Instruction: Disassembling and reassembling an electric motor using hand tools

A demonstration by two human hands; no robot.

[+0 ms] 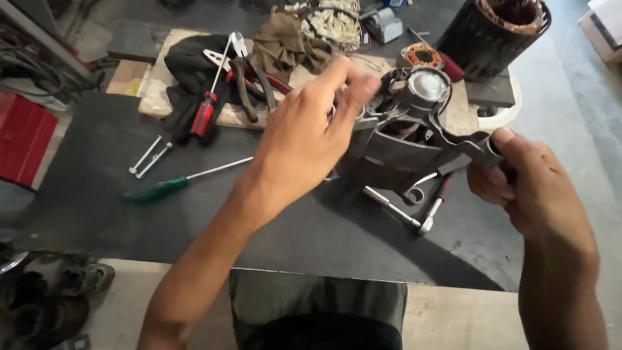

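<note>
Metal like this grey motor housing (402, 139) looks heavy and rigid, so above the bench (97, 194) your left hand (304, 136) and right hand (531, 181) rightly clench opposite edges.

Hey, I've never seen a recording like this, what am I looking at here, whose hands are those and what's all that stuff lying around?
This is a single picture from a camera worn on a person's head, looking down at their own two bare hands; there is no robot. The left hand and the right hand together hold up a grey metal motor housing, the left at its near side, the right on a projecting lug. Below lies a dark mat with a green-handled screwdriver, two long bolts and a socket wrench. Further back, a wooden board carries a red-handled screwdriver, pliers and a brown rag. At the top right stands a large motor stator with copper windings.
</note>
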